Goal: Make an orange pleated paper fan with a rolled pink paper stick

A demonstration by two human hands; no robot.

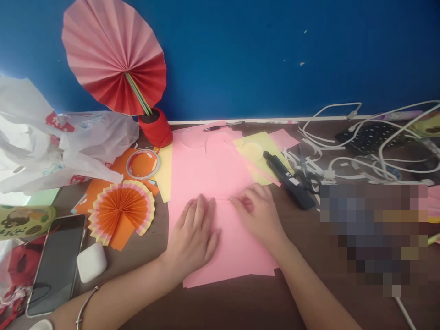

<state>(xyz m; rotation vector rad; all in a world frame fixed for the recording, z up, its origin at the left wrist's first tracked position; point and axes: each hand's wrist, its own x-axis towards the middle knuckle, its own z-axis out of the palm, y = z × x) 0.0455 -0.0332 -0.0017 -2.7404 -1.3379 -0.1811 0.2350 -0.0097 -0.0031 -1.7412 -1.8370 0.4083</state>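
- The left hand (194, 236) lay flat on the pink paper (233, 245), its fingers loosely spread and grasping nothing.
- The right hand (259, 213) pinched a narrow fold of that paper between thumb and forefinger, just beside the left fingertips.
- The pink paper itself lay at the middle of the dark desk (220, 307), under both hands and stretching back toward the blue wall (240, 55).
- A black pen (215, 129) rested across the far end of the paper, among thin curled strips.
- A long black tool, perhaps a stapler (292, 183), lay just beyond the right hand, with a yellow sheet (271, 142) partly beneath its far end.
- Farther right, white cables (329, 174) tangled near a black polka-dot pouch (371, 136); a pixelated patch hid what lay nearer.
- On the left, an orange pleated paper fan (120, 208) sat near a tape roll (144, 177).
- Behind these, a large pink-and-red pleated fan (113, 50) stood in a red-wrapped holder (156, 130), leaning left.
- A smartphone (58, 263), a white earbud case (91, 262) and a plastic bag (68, 146) crowded the left side.
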